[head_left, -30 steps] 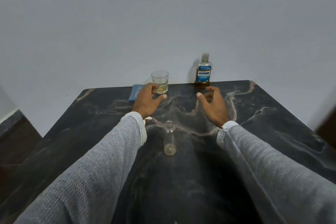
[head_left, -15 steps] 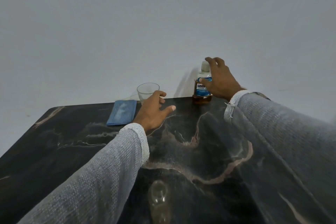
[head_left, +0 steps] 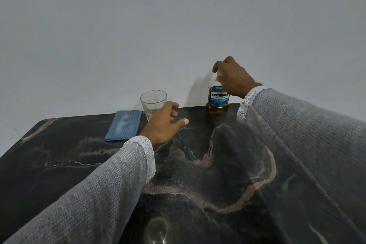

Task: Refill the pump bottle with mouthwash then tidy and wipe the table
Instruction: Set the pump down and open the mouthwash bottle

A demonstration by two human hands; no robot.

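Note:
A Listerine mouthwash bottle (head_left: 217, 99) with a blue label and amber liquid stands at the table's far edge against the wall. My right hand (head_left: 233, 78) is closed over its white cap and neck. My left hand (head_left: 163, 125) hovers with fingers spread, just in front of a clear drinking glass (head_left: 152, 102), touching or nearly touching its right side. A small clear bottle (head_left: 158, 231) without a pump stands near the bottom edge, blurred and cut off.
A folded blue cloth (head_left: 123, 125) lies left of the glass near the far edge. The dark marble table (head_left: 208, 164) has pink veins. A plain white wall stands directly behind the table.
My right hand reached forward from mid-table to the mouthwash bottle and closed on its cap. My left hand moved closer to the glass. The view shifted forward over the table.

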